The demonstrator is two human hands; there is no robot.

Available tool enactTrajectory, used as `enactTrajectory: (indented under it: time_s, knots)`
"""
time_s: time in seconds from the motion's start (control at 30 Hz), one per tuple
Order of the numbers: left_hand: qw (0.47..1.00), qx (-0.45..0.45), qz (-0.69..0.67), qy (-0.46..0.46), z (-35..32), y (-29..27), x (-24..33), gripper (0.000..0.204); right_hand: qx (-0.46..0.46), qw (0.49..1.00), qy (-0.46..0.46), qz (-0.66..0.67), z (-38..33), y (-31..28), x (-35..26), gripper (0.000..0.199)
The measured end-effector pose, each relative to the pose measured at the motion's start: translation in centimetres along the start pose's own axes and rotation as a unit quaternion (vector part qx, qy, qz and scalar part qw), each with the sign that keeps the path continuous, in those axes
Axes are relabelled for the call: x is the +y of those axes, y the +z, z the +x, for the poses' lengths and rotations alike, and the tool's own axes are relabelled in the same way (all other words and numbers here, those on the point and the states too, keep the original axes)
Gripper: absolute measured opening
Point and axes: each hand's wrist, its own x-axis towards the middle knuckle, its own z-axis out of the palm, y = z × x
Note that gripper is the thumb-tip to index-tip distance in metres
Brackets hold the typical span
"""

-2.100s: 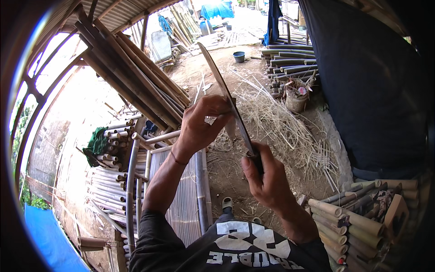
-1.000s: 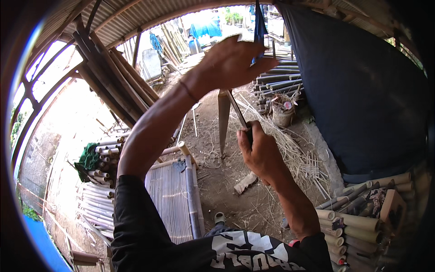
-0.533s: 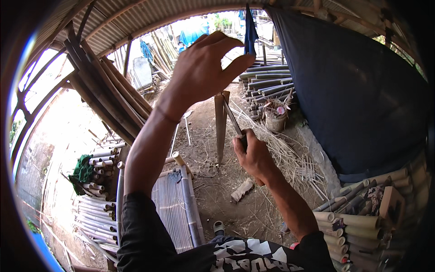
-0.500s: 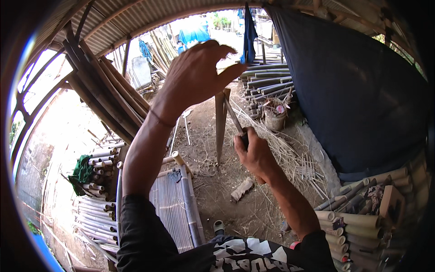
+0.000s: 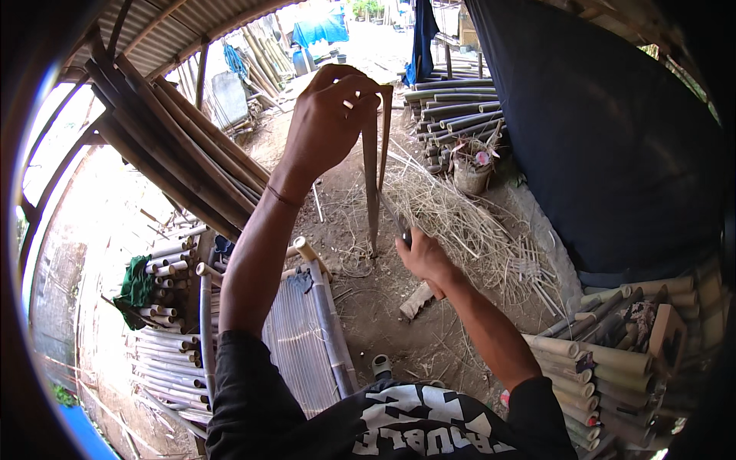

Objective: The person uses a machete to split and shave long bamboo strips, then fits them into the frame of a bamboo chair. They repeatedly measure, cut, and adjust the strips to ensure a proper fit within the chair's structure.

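At upper centre the left hand (image 5: 330, 119), fingers earlier apart, now pinches the split strip (image 5: 371, 169), apparently steadying it; the right hand (image 5: 426, 257) stays clamped round the knife (image 5: 401, 225).

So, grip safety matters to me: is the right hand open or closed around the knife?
Closed: the right hand wraps the knife, its dark handle showing above the fist.

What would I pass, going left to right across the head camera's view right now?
Blue sheet → dark green cloth → left hand → split bamboo piece → knife → right hand → round pot → big black hanging sheet.
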Motion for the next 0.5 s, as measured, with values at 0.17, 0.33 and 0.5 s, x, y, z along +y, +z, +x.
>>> enactTrajectory:
  time_s: [0.17,0.33,0.5]
  knots:
    - [0.947,0.020,-0.251,-0.198,-4.1,2.4,-5.0,0.067,-0.040,0.996,0.077,0.025,3.7,5.8,2.4,0.041]
    - [0.940,0.044,-0.222,-0.255,-5.0,4.1,-9.7,0.018,-0.025,0.999,0.039,-0.021,5.8,6.1,-0.2,0.035]
    - [0.904,0.085,-0.321,-0.269,-4.4,3.4,-12.0,0.014,0.007,0.990,0.028,-0.139,6.9,7.0,-3.2,0.037]
